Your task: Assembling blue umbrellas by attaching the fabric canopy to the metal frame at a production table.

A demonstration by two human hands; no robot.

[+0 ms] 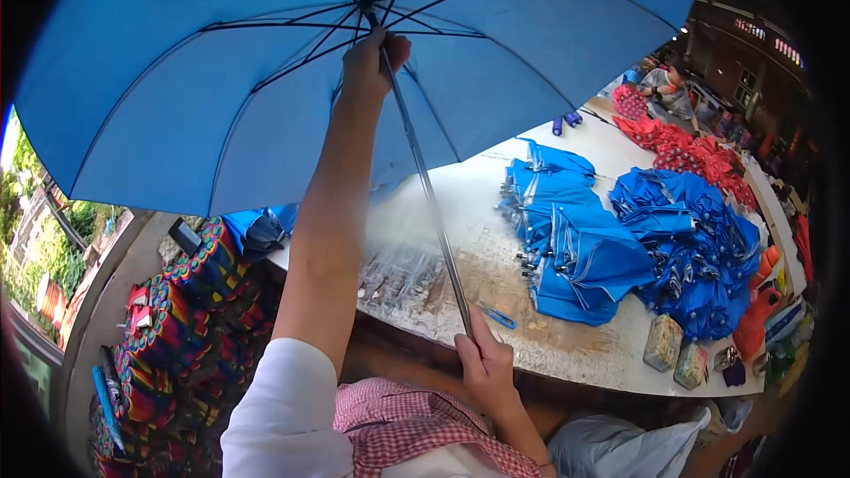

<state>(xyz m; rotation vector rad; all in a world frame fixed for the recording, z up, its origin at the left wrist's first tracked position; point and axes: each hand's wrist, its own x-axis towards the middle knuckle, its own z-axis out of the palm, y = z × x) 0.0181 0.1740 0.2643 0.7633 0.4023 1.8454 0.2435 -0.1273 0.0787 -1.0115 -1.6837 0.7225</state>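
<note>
A blue umbrella point(292, 115) is spread open above the table, its dark ribs and metal shaft showing from the inside. My left hand point(370, 60), arm stretched up, is closed around the shaft just below where the ribs meet. Lower down, my right hand point(485, 358) grips the bottom end of the same shaft near the table's front edge; any handle there is hidden by the fingers. Folded blue umbrellas point(575, 248) lie in an overlapping stack on the table to the right of the shaft. A small blue tool point(499, 317) lies on the worn tabletop close to my right hand.
A heap of crumpled blue umbrellas point(686, 243) covers the white table point(425, 314) at right, with red ones point(691, 150) behind. Two patterned blocks point(663, 343) stand at the near right edge. Multicoloured bundles point(168, 327) are piled at left. Another person point(670, 93) works at the far end.
</note>
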